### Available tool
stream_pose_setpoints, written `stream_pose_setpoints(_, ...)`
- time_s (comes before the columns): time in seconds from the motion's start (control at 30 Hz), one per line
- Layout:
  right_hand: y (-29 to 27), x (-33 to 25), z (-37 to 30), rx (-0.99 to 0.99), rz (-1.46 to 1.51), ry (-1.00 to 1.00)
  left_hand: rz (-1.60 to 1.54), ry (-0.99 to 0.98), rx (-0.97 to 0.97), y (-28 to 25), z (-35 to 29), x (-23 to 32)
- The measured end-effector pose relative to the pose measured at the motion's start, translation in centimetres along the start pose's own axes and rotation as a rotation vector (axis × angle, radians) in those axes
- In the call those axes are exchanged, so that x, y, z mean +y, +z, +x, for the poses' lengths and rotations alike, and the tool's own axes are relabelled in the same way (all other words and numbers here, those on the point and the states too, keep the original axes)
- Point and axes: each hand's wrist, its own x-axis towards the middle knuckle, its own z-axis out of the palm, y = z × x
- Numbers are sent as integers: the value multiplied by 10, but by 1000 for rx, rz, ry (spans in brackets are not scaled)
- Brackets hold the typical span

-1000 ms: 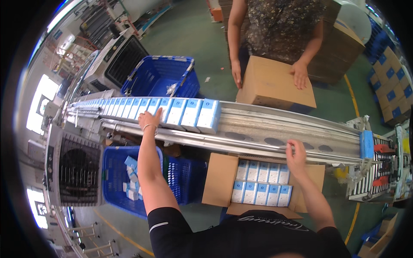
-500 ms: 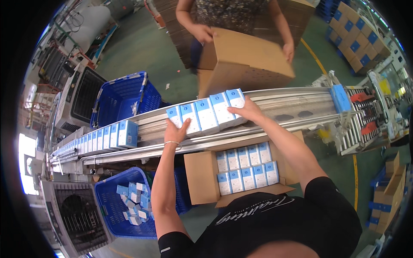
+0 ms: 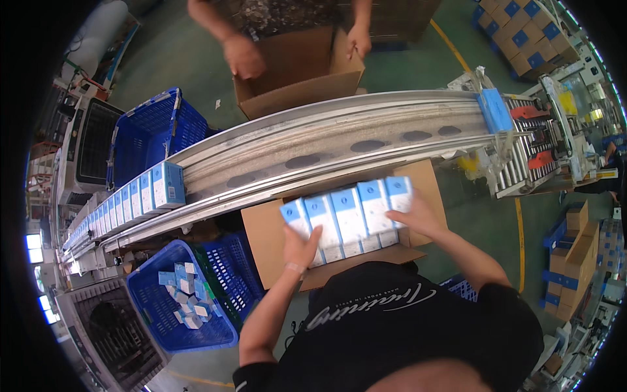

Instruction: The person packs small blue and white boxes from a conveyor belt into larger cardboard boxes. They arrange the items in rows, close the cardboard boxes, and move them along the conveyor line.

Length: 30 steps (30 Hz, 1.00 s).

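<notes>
Between my two hands is a row of several blue-and-white boxes [image 3: 346, 214], squeezed together from both ends. My left hand [image 3: 302, 247] presses the left end, and my right hand [image 3: 417, 214] grips the right end. The row is held over an open cardboard carton [image 3: 261, 245] just in front of me. More boxes of the same kind show inside the carton below the row; much of its inside is hidden by the held row.
A conveyor [image 3: 339, 137] runs across beyond the carton, with a line of boxes [image 3: 147, 189] at its left. Blue baskets [image 3: 147, 281] [image 3: 140, 147] stand on both sides of it. Opposite, another person handles an open carton [image 3: 300, 88]. Stacked cartons [image 3: 529, 39] stand far right.
My hands have brought the row of boxes off the conveyor, toward me and over the carton. The other person's carton has shifted left and turned so its open top shows.
</notes>
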Motion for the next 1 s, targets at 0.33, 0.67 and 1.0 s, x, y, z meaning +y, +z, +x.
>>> stream_pose_setpoints(0.33,86,51,94,-346,-980,16,1122,139,-564,72,73,-56)
stream_pose_setpoints(0.67,89,7,93,-720,-903,-130,422,278,-686,54,52,-66)
stream_pose_setpoints(1.0,77,-118,124,298,-170,-499,809,-144,963,-324,153,-109)
